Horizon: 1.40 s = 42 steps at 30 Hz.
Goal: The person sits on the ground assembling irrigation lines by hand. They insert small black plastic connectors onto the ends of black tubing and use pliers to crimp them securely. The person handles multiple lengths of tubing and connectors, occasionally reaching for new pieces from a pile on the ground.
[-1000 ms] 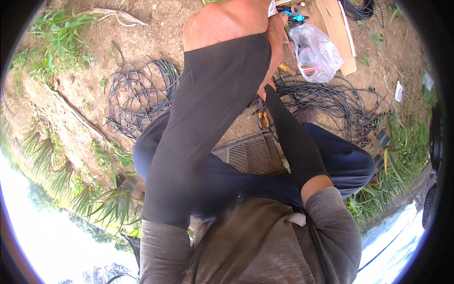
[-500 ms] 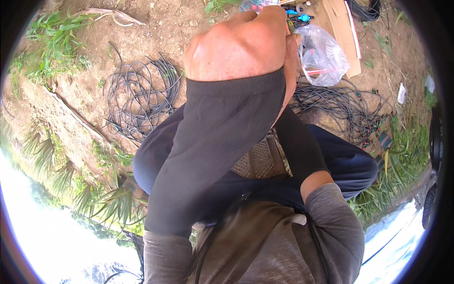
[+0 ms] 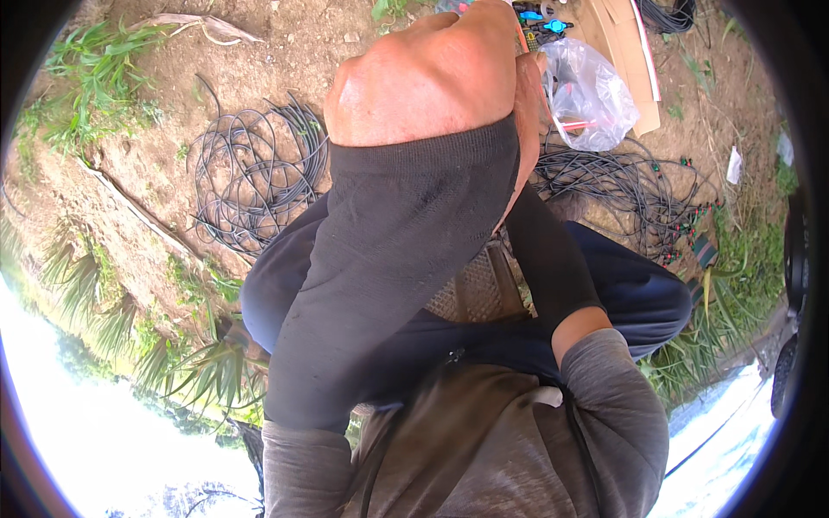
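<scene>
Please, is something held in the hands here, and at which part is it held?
It cannot be told. The left hand is a closed fist that hides the right hand behind it; no held thing shows.

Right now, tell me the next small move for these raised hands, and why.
Probably lower the fisted left hand slightly: it fills the view and hides the right hand pressed behind it, so whatever they grip cannot be seen. The coiled black tubing lies untouched on the soil.
</scene>
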### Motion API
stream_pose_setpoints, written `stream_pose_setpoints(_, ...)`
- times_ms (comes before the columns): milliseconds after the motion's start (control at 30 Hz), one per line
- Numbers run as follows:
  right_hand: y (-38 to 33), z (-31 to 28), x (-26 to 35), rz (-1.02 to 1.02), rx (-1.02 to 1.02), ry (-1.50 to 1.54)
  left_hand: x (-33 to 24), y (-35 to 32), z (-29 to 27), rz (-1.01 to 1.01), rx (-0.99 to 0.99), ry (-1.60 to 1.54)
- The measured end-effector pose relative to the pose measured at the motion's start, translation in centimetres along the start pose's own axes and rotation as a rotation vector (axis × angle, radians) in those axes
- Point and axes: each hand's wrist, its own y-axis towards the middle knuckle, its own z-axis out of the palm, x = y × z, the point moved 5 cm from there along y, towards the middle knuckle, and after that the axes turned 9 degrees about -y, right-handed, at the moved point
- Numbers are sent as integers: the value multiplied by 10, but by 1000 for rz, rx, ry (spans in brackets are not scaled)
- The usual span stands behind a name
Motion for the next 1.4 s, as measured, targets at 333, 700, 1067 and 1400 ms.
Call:
stream_pose_setpoints(333, -33, 26, 48, -229, 144, -390, 0, -10, -6, 19, 0, 187)
stream_pose_setpoints(700, -21, -32, 53, -306, 28, -606, -2, -20, 3, 39, 3, 8)
stream_pose_setpoints(1067, -38, -59, 19, 245, 435, 88, -10, -29, 42, -14, 76, -101)
stream_pose_setpoints(1400, -132, 130, 130, 399, 1064, 525, -21, -55, 31, -65, 276, -149)
